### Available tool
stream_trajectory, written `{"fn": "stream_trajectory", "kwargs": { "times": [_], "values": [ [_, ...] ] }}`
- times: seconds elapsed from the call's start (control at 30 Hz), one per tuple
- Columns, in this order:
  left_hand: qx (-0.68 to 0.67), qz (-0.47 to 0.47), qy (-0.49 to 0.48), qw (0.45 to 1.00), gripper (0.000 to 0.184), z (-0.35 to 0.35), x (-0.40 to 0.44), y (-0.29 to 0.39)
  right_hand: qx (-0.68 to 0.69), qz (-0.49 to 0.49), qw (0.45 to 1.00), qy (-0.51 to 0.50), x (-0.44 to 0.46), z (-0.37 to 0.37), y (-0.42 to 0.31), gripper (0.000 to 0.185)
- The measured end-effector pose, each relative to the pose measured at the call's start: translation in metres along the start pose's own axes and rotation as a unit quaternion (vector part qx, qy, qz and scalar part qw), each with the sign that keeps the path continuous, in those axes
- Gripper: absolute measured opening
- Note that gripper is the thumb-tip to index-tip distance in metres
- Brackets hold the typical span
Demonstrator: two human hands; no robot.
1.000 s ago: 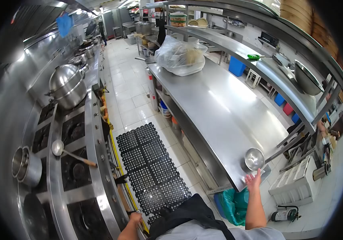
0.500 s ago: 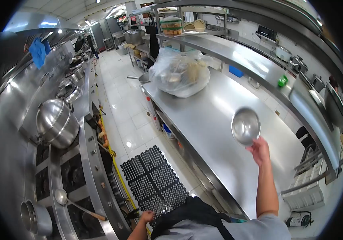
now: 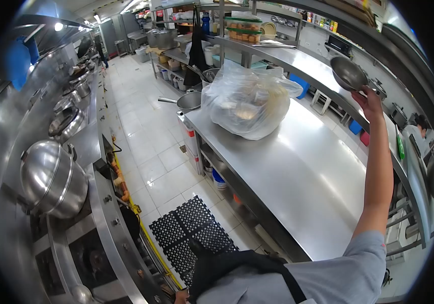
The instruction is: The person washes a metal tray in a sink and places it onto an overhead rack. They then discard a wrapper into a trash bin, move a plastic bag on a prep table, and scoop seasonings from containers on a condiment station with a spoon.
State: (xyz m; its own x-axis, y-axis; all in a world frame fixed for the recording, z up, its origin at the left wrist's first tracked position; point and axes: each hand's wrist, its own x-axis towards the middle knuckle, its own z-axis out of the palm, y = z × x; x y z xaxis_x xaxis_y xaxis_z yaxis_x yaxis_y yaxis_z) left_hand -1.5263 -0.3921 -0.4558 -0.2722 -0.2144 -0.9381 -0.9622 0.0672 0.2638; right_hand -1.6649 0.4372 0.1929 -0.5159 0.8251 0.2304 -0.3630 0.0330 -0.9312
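Our right hand (image 3: pixel 367 102) pinches the rim of a round grey metal bowl (image 3: pixel 348 73), held up by a long stainless-steel shelf (image 3: pixel 303 62); we cannot tell whether the two touch. Our left hand (image 3: pixel 181 296) shows low by our black cloth apron (image 3: pixel 222 267), too cut off for us to tell its grip. A bulky translucent plastic bag (image 3: pixel 247 104) rests on the silvery steel table (image 3: pixel 320 175).

Grey short-sleeved cloth shirt (image 3: pixel 328 276) under a black cloth apron (image 3: pixel 227 276)
The right sleeve (image 3: pixel 366 251) is wide and plain, ending on the upper arm, with forearm (image 3: pixel 377 172) and right hand (image 3: pixel 369 104) bare below it; a narrow black strap (image 3: pixel 294 283) crosses the shirt, and the apron bunches in dark folds.
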Motion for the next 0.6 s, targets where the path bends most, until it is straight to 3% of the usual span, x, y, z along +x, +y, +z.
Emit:
{"fn": "stream_trajectory", "kwargs": {
  "times": [0.17,0.2,0.23,0.27,0.37,0.43,0.5,0.6],
  "values": [
    [0.013,0.032,-0.014,0.999,0.023,-0.021,0.059,0.164,0.018,0.02,0.997,0.072,0.029,0.002,0.007,0.042],
    [0.026,0.064,-0.014,0.997,0.024,-0.023,0.074,0.203,0.006,-0.003,0.993,0.114,0.028,0.004,0.01,0.042],
    [0.093,0.184,-0.04,0.978,0.03,-0.027,0.1,0.241,-0.011,-0.025,0.987,0.156,0.027,0.005,0.013,0.042],
    [0.227,0.231,-0.04,0.945,0.02,-0.027,0.094,0.29,-0.042,0.0,0.984,0.17,0.048,-0.031,0.019,0.044],
    [0.166,0.29,-0.033,0.942,0.024,-0.004,0.092,0.416,-0.126,-0.066,0.954,0.265,-0.02,0.029,0.005,0.047],
    [0.084,0.312,-0.071,0.944,0.026,0.021,0.079,0.489,-0.079,-0.08,0.983,0.144,-0.067,0.06,0.014,0.034],
    [0.089,0.337,-0.071,0.935,0.025,0.057,0.066,0.55,-0.167,-0.116,0.978,-0.055,-0.115,0.1,0.045,0.022],
    [0.082,0.383,-0.11,0.914,0.029,0.124,0.018,0.62,-0.191,0.053,0.973,-0.119,-0.128,0.113,0.127,0.014]
  ]
}}
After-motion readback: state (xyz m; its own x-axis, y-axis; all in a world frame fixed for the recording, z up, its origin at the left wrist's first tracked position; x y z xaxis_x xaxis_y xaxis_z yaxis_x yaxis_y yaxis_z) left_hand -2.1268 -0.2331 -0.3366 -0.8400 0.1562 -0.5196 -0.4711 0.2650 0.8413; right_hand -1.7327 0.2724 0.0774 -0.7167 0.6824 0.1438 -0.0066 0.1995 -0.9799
